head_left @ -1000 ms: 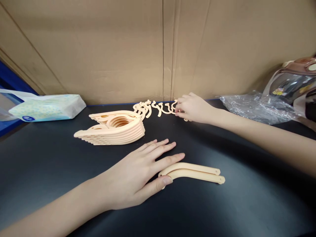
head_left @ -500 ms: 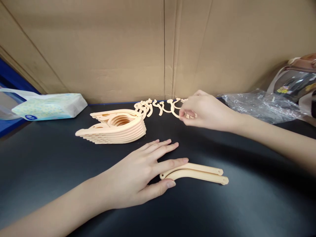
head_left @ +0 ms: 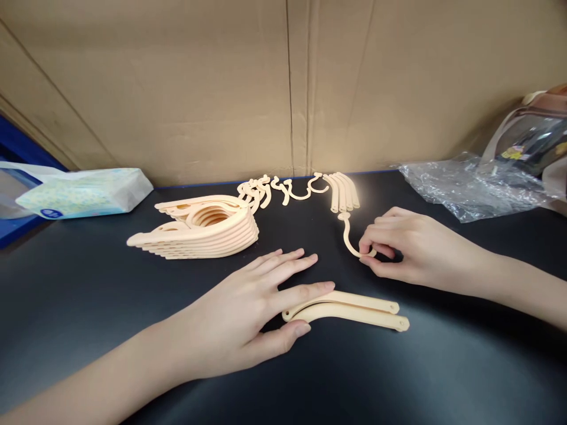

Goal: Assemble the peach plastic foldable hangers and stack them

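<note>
Pinched between the thumb and fingers of my right hand is a beige plastic hanger hook, its knobbed end pointing away from me. My left hand rests flat on the black table with its fingers spread. Its index finger and thumb touch a pair of long, curved beige hanger arms that lie side by side, with small holes at their ends. Part of their left end is hidden under the hand. Beyond the left hand sits a neat stack of beige hanger pieces.
Along the back edge lie several loose hooks and a row of hanger arms. At the left is a tissue pack. Crumpled clear plastic and a transparent bag are at the right. A cardboard wall stands behind.
My right hand has drawn a hook from the back of the table toward me and to the right, uncovering the row of hanger arms. My left hand stays on the pair.
</note>
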